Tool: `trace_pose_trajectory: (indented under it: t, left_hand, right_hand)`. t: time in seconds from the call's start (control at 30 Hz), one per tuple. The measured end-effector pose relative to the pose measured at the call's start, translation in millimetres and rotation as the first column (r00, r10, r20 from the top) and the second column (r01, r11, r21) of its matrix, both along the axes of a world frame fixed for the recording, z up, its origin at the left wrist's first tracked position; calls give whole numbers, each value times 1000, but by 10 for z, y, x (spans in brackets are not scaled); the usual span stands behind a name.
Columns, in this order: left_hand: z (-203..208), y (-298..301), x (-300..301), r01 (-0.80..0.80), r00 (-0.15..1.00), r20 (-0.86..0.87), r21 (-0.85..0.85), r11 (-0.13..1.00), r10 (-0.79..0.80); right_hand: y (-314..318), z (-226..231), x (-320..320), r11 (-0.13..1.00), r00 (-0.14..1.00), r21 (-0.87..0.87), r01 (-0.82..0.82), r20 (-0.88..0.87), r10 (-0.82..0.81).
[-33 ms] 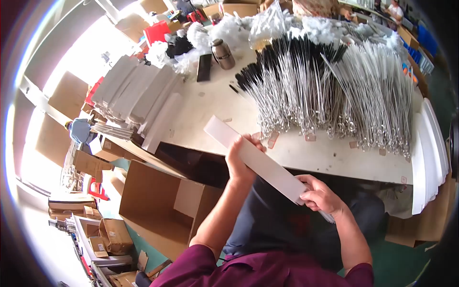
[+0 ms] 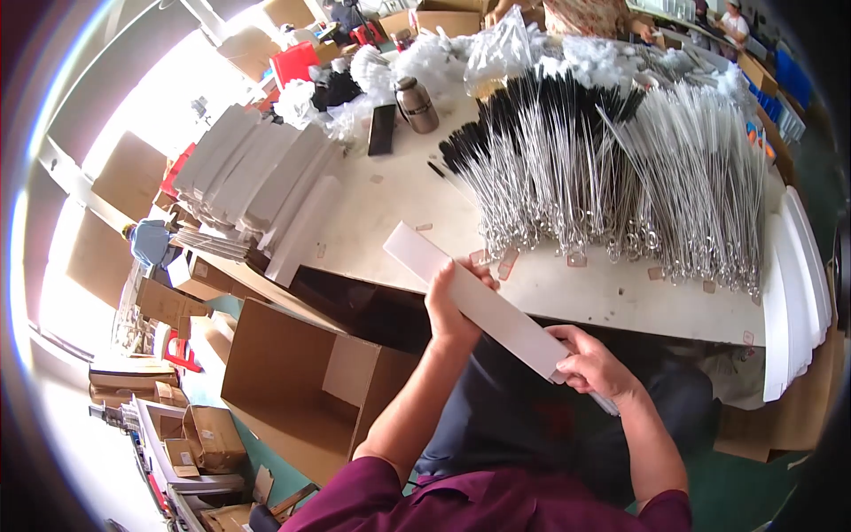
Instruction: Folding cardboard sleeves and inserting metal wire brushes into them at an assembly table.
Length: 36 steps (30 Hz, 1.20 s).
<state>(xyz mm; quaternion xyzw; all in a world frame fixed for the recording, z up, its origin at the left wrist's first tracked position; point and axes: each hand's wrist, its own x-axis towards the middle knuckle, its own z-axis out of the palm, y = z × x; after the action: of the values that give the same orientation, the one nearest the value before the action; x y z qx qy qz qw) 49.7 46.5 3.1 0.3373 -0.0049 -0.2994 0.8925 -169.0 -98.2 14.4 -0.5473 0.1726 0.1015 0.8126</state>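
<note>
A long, narrow white carton [image 2: 507,314] slants across my lap, its far left end over the table edge. My left hand [image 2: 452,309] is wrapped round it near the upper end. At the lower end, my right hand [image 2: 597,365] pinches the carton with thumb and fingers. A pale, shiny strip [image 2: 606,405] sticks out below that hand; its kind is unclear. Beyond my hands lie piles of thin wire brushes with loop ends: black-bristled brushes [image 2: 550,160] in the middle and white-bristled brushes [image 2: 700,186] to the right.
White cartons [image 2: 244,177] are stacked at the table's left, more white cartons [image 2: 792,301] at its right edge. A flask [image 2: 416,105] and dark phone [image 2: 381,130] stand and lie farther back on the table [image 2: 363,222]. An open cardboard box [image 2: 284,390] sits left of my lap.
The view has shifted slightly, so the table things appear a little lower. Both hands keep the same hold on the white carton.
</note>
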Motion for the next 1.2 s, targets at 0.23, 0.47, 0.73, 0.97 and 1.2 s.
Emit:
trace_pose_trajectory:
  t: [0.23,0.47,0.73,0.97,1.2]
  left_hand:
    - [-19,227,-195,77,997,-5,48,996,-77]
    - [527,731,-753,-214,89,613,781,586,-785]
    - [851,653,-899,-248,-447,601,629,737,-663]
    - [122,351,-757,-365,-549,292,759,539,-783]
    - [21,331,-725,-186,-397,480,793,580,-782]
  right_hand:
    - [100,-302,91,853,997,-521,33,74,7]
    - [-159,-68,-127,944,988,-305,-128,49,149]
    - [-190,-83,-117,904,981,-382,-192,-87,172]
    - [33,-24,-38,782,929,-504,-366,-145,341]
    - [27,90,-40,535,947,-789,-302,-186,261]
